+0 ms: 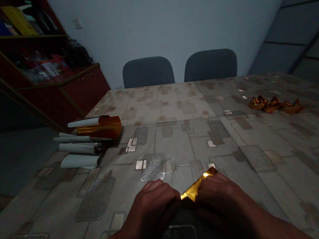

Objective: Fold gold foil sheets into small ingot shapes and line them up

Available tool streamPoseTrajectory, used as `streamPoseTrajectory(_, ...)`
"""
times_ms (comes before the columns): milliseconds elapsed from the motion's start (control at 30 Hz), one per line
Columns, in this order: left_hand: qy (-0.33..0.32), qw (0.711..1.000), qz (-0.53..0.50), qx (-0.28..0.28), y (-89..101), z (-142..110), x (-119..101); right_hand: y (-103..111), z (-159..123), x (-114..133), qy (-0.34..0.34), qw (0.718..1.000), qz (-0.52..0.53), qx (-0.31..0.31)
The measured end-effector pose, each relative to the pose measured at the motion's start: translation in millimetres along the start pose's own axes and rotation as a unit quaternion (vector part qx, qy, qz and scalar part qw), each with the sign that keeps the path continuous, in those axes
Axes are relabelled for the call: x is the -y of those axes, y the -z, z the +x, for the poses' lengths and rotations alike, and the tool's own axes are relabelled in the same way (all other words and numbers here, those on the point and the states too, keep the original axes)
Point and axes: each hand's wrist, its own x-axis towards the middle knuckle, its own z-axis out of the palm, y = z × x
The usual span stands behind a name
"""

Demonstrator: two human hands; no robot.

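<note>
In the head view, a piece of gold foil (pixel 193 191) is over the near tabletop (pixel 178 142), its long axis slanting from the left hand (pixel 156 196) forward and rightward. Its far corner points away beyond the right hand's (pixel 220 194) knuckles. Both hands' fingers curl closely around it.

You're holding glossy foil (pixel 198 186) (it's looking metallic); left of the foil, sheets (pixel 79 147) are showing matt, papery faces.
</note>
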Motion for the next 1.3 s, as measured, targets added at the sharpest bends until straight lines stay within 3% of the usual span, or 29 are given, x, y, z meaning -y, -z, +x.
streamPoseTrajectory(200, 0.014, 1.000, 0.015, 0.002, -2.5, -1, -2, 0, 2, 4, 0.002, 1.000, -0.004, -0.021)
streamPoseTrajectory(567, 0.042, 0.999, 0.027, -0.020, -1.6, 0, -8, -19, -3, -7, -0.023, 0.996, -0.064, -0.049)
streamPoseTrajectory(1300, 0.024, 0.991, 0.125, -0.030, -1.8, 4, -5, -26, -4, -9, -0.044, 0.990, -0.125, -0.048)
